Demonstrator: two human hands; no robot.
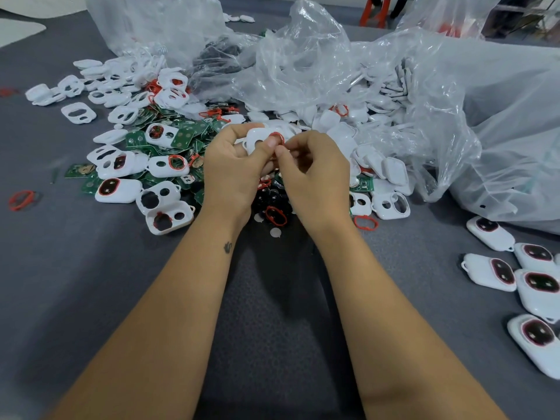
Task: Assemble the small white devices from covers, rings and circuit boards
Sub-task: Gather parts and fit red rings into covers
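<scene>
White plastic fills the middle of what we see: our left hand (pixel 235 165) grips a white cover (pixel 257 139) with its fingers curled round the edges and the thumb pressed on its face, held up just above the heap of parts. A red ring (pixel 277 137) sits at one opening of that cover, and our right hand (pixel 315 174) meets it there, thumb and forefinger pinched together at the ring's lower edge, the other fingers curled under; we cannot tell whether the ring is fully seated. Left of the cover, loose white covers (pixel 78 113) lie mixed with green circuit boards (pixel 138 139) on the grey desk (pixel 91 268). Below the cover, between our wrists, is a dark cluster of black parts (pixel 272 198) with more red rings (pixel 365 222) beside it. One stray ring (pixel 21 200) lies well to the left of the cover. Behind and right of the cover, crumpled clear plastic bags (pixel 303 65) spill further covers. Far to the lower right of the cover, several assembled devices (pixel 489 233) rest in a group.
</scene>
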